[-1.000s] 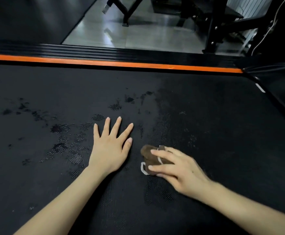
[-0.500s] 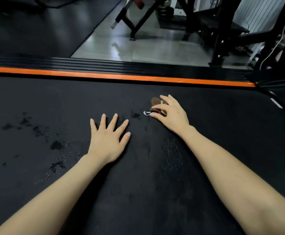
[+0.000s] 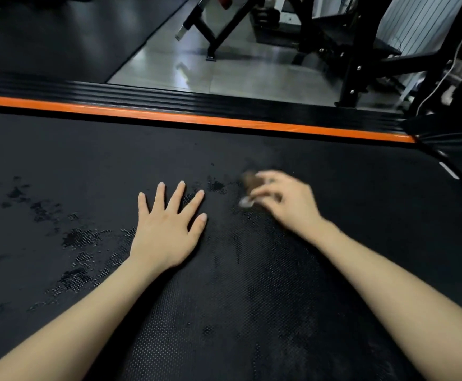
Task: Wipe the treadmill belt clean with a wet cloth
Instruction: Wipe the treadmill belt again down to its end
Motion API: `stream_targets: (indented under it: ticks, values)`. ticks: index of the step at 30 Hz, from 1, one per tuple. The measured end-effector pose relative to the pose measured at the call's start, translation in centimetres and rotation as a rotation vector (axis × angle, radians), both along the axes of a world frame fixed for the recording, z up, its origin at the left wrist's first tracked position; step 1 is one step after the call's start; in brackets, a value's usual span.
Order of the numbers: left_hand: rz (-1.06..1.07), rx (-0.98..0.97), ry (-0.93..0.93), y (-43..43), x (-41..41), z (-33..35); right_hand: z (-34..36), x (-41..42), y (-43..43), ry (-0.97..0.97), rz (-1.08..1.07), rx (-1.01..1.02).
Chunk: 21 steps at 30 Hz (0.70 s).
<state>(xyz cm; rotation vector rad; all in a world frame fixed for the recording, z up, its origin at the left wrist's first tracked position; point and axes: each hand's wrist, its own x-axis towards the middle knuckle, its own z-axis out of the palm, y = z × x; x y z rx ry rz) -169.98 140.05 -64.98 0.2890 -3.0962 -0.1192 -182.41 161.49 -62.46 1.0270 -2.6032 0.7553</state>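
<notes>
The black treadmill belt (image 3: 334, 215) fills the lower view, with dark wet patches (image 3: 79, 239) on its left part. My left hand (image 3: 166, 229) lies flat on the belt, fingers spread. My right hand (image 3: 284, 202), blurred by motion, presses a small brown cloth (image 3: 249, 178) with a pale edge against the belt just right of the left hand. Most of the cloth is hidden under the fingers.
An orange strip (image 3: 197, 119) and a ribbed black side rail (image 3: 169, 99) border the belt's far edge. Beyond lie a grey floor (image 3: 238, 72) and black gym equipment frames (image 3: 361, 59). A second rail (image 3: 449, 171) bounds the belt at the right.
My right hand slid the cloth away from me toward the orange strip, then partway back toward me. The left hand has stayed flat in place.
</notes>
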Motion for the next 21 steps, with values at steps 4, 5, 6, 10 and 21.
stream_targets:
  ticks: [4,5,6,10,21]
  values:
    - [0.005,0.012,0.019,0.3,-0.1,0.1,0.2,-5.1,-2.9,-0.145,-0.458,-0.053]
    - [0.004,0.011,0.019,0.3,-0.1,0.1,0.0,-3.9,-4.9,-0.135,-0.389,-0.036]
    - [0.007,0.015,0.025,0.3,-0.1,0.1,-0.2,-2.2,-6.9,-0.109,-0.259,-0.038]
    - [0.037,0.048,0.084,0.0,0.1,0.0,-0.9,0.9,-8.2,-0.023,0.09,0.048]
    - [0.013,0.04,0.132,0.0,-0.1,-0.3,3.0,-5.5,-1.9,-0.116,-0.402,-0.035]
